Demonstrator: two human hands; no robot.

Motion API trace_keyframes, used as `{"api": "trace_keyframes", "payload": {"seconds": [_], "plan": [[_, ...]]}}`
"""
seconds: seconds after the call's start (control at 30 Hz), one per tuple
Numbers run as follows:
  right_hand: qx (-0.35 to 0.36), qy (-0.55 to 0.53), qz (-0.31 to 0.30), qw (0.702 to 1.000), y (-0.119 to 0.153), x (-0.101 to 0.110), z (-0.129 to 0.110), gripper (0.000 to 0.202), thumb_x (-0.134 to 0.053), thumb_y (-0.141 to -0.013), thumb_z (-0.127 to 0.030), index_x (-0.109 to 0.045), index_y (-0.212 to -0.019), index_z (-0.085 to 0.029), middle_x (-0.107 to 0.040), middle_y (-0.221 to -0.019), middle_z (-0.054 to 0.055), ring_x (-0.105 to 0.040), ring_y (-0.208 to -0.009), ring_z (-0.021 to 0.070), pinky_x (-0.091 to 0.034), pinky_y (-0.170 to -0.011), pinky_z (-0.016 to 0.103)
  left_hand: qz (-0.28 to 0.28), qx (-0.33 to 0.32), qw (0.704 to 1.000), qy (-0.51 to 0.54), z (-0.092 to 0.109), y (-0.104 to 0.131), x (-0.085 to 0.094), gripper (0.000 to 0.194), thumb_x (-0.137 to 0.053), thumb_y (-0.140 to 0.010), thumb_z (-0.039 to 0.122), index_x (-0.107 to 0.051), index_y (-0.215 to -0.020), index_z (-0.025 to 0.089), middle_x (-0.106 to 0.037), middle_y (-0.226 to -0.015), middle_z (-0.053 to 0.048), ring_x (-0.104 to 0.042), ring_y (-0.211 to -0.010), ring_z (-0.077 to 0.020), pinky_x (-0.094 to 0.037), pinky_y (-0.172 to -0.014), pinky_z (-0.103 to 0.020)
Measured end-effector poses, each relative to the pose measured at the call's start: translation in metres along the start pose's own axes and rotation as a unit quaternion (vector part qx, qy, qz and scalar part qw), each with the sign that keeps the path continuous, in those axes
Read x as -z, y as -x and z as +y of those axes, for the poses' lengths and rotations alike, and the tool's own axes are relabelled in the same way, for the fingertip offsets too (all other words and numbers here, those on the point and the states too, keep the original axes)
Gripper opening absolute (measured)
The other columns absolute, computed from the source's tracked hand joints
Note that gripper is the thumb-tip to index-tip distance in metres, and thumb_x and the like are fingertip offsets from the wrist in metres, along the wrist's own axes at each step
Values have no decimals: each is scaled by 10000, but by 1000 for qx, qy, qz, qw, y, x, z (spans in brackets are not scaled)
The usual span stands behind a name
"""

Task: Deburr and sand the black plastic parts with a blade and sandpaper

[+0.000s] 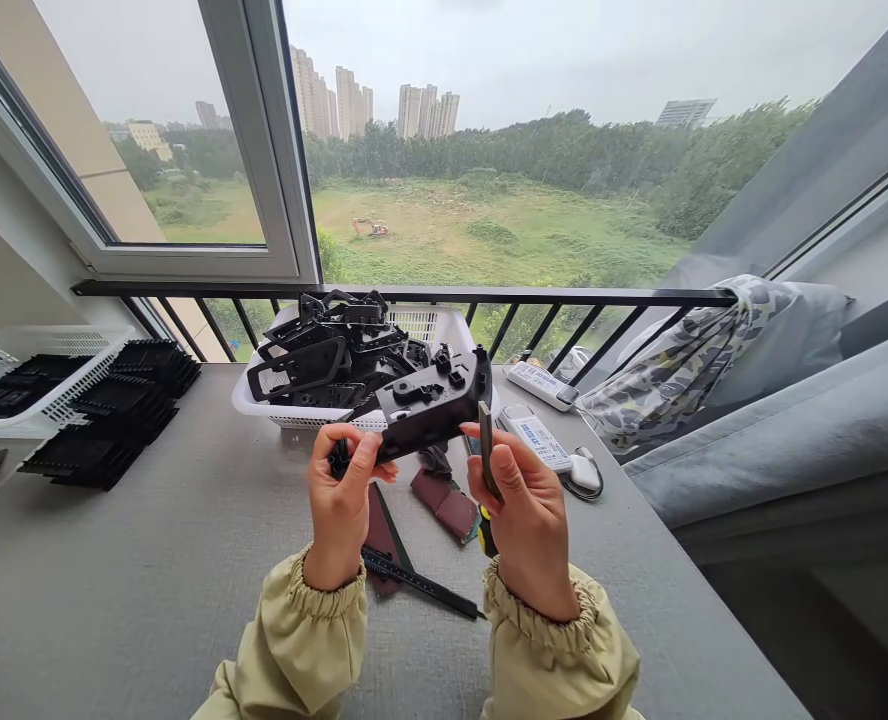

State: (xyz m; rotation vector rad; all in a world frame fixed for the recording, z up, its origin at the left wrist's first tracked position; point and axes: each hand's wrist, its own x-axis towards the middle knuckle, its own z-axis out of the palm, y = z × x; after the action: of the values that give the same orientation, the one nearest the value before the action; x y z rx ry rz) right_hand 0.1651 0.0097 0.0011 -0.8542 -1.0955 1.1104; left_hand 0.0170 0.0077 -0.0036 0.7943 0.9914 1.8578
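My left hand point(343, 505) grips the left end of a black plastic part point(425, 405) and holds it up over the grey table. My right hand point(523, 520) holds a narrow flat file point(485, 450) upright, its blade against the right edge of that part; the tool's dark handle with a yellow and green band sticks out below my palm. Both wrists wear pale yellow sleeves. Behind the part stands a white basket point(264, 400) heaped with similar black plastic parts point(339, 350).
Stacks of black flat parts point(114, 420) lie at the left beside another white basket point(39, 420). Folded brown sandpaper point(444, 500) and a long thin file point(421, 585) lie under my hands. Two white remotes point(541, 385), a mouse point(583, 470) and a grey sofa point(789, 440) are right.
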Motion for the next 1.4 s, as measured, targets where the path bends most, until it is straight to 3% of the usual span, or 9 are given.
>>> {"api": "trace_keyframes", "payload": {"seconds": [0.13,0.27,0.37,0.53,0.63,0.77,1.0,1.17,1.4], "plan": [[-19,-26,22,999,-1,0,-1,440,-651,-809,-599,-735,-940,-187,-335,-489,-72,-241,-414,61,-137,-397,211,-25,10,999,26,2,0,2,343,-802,-704,398,-582,-889,211,-584,-614,75,-563,-433,-66,-481,-434,-175],[-24,-53,17,998,0,-4,-1,443,-672,-787,-606,-751,-919,-191,-338,-481,-66,-249,-415,63,-143,-396,205,-4,16,995,97,0,3,2,743,-857,-654,339,-466,-1285,313,-682,-761,55,-622,-562,-70,-531,-555,-175],[-8,-76,15,997,1,-7,1,412,-679,-791,-590,-760,-929,-210,-364,-490,-62,-257,-410,58,-150,-389,198,6,37,989,142,-1,5,-3,912,-884,-605,219,-405,-1372,340,-704,-859,52,-638,-610,-68,-558,-646,-206],[7,-60,-6,998,1,-9,6,384,-693,-794,-563,-766,-951,-219,-391,-518,-58,-285,-408,55,-188,-368,193,-7,99,980,170,1,5,-10,535,-853,-621,168,-636,-1108,206,-723,-903,0,-667,-674,-81,-558,-659,-180],[7,-35,-6,999,1,-8,10,366,-713,-784,-541,-763,-944,-216,-429,-577,-43,-318,-431,57,-217,-364,194,-14,150,974,167,2,3,-9,357,-832,-628,158,-679,-950,169,-720,-830,6,-640,-589,-63,-552,-601,-164],[2,-18,-23,1000,-1,-5,14,350,-713,-789,-522,-751,-942,-210,-434,-586,-43,-312,-435,60,-239,-363,202,-21,142,975,170,1,2,-5,195,-798,-607,139,-661,-742,170,-684,-655,36,-629,-527,-84,-538,-541,-180],[-2,-7,-36,999,-5,-1,16,390,-688,-800,-556,-733,-973,-210,-380,-535,-61,-295,-428,69,-211,-365,200,-44,113,971,206,1,4,-3,192,-770,-697,338,-716,-799,184,-733,-694,-16,-686,-581,-164,-581,-594,-290],[20,84,-80,993,-6,4,9,435,-631,-833,-575,-702,-1062,-212,-548,-694,-9,-345,-461,74,-259,-395,219,-13,17,991,134,-5,4,-3,303,-775,-721,467,-740,-830,186,-729,-727,-20,-684,-573,-160,-585,-582,-285],[50,285,-198,937,-4,5,-1,315,-536,-925,-451,-672,-878,-171,-598,-655,0,-493,-571,120,-406,-540,230,-6,-70,997,26,-12,6,2,351,-710,-770,524,-744,-821,178,-726,-811,-35,-690,-729,-155,-578,-693,-253]]}}
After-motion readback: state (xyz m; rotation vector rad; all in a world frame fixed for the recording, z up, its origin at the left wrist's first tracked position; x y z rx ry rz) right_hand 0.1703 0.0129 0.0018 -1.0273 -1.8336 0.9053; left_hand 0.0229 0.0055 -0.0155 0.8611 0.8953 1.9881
